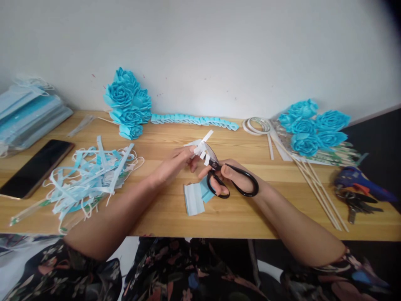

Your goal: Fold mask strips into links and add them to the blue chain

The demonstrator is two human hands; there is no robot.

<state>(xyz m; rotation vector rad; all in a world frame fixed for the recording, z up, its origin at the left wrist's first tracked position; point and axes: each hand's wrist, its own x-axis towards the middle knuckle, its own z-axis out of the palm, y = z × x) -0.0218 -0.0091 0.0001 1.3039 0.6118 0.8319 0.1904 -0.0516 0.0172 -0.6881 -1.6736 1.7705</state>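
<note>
Between the fingers of my left hand (173, 165) is a small white piece of mask fabric (198, 146), with several narrow strips sticking out along its edge. My right hand (233, 173) is closed on black-handled scissors (247, 190), its thumb and fingers in the loops. The scissor blades point up and left and meet the fabric; whether they are parted is hard to see. Below my hands, cut pieces of blue and white mask fabric (193, 199) lie on the wooden table (156, 213).
To the left are a mask stack (34, 117), a phone (36, 169) and a heap of cut strips (94, 179). Blue fabric roses (128, 102) and a pleated strip (194, 120) lie along the wall. At right are tape rolls (257, 125), more roses (313, 125), sticks (316, 188) and keys (357, 205).
</note>
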